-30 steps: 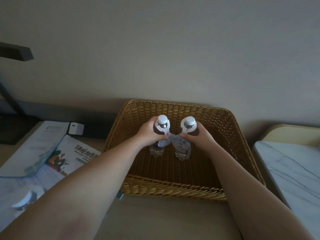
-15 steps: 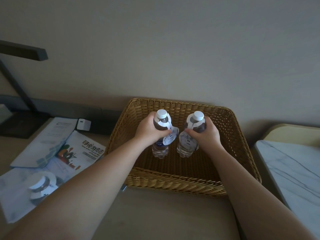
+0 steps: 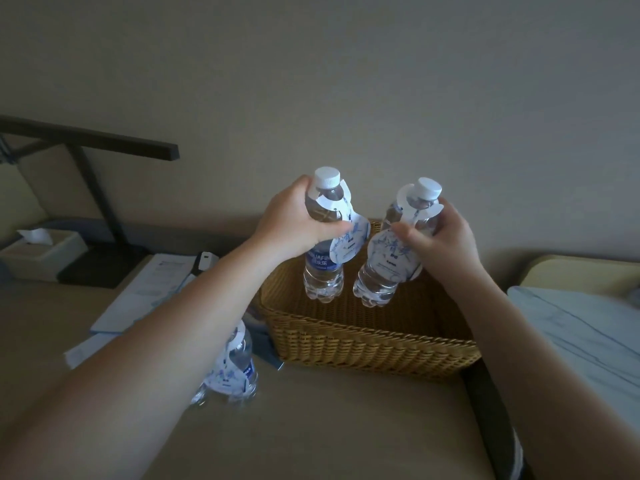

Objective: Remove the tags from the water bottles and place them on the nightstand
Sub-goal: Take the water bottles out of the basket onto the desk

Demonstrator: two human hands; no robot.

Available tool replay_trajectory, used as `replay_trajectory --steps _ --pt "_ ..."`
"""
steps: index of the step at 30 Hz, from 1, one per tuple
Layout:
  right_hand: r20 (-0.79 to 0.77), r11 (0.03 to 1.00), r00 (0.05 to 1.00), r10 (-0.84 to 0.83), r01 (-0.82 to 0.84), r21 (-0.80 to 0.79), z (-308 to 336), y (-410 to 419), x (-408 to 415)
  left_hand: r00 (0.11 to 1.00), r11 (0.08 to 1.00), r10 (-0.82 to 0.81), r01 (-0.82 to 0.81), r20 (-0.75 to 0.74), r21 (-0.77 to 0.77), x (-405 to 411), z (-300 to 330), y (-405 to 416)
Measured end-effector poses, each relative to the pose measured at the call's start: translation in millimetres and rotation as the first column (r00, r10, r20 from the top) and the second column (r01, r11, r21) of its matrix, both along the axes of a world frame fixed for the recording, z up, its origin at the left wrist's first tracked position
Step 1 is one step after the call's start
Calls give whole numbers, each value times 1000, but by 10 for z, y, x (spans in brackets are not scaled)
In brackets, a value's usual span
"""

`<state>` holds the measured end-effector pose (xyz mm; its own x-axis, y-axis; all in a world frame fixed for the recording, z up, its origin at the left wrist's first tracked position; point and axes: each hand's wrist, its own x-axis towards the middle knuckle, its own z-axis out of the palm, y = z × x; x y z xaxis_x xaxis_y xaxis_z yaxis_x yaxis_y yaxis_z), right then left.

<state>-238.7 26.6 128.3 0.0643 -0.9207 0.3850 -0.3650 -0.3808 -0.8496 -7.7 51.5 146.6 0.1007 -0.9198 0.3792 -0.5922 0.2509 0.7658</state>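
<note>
Clear plastic describes both bottles under inspection. Left hand [image 3: 294, 220] grips the left bottle [image 3: 323, 244] round its shoulder, fingers curled about it, thumb across the front. Bottle is upright, white cap on, held in the air above the wicker basket [image 3: 363, 344]. Its paper tag [image 3: 348, 244] is looped over the neck and hangs down the front, over the blue label.

Right hand [image 3: 441, 240] grips the right bottle [image 3: 388, 271] round its upper body, fingers wrapped behind, thumb pressed on the front. Bottle is tilted, cap leaning right, base toward the left bottle, also clear of the basket. Its tag [image 3: 394, 261] sits round the neck and lies against the body. The two tags are close together; contact between them cannot be told.

Further tagged bottles [image 3: 239, 368] stand on the beige surface [image 3: 329, 427] in front of the basket's left corner, partly hidden by the left forearm; their count cannot be told.

Papers [image 3: 149, 289] lie left of the basket. Tissue box [image 3: 41, 251] and dark lamp [image 3: 86, 147] occupy the far left. White marbled top [image 3: 581, 334] sits at the right edge.
</note>
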Motion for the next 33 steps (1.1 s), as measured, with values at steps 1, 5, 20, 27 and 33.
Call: replay_trajectory --steps 1,5,20,27,33 --pt "2 1000 1000 4 -4 -12 47 123 -3 1000 1000 -12 12 5 -10 25 33 110" --pt "25 999 999 24 -24 -26 145 619 -25 996 996 -88 88 7 -32 107 41 536" --pt "-100 980 982 -161 171 101 -858 1510 29 990 983 -144 144 -7 114 -79 -1245 1257" --pt "-144 958 980 -136 167 232 -1433 1364 -76 999 975 18 -8 -44 221 -196 -1797 1201" --pt "-140 944 984 -106 144 298 -1728 1181 -109 992 957 123 -111 -27 268 -261 -1983 1089"
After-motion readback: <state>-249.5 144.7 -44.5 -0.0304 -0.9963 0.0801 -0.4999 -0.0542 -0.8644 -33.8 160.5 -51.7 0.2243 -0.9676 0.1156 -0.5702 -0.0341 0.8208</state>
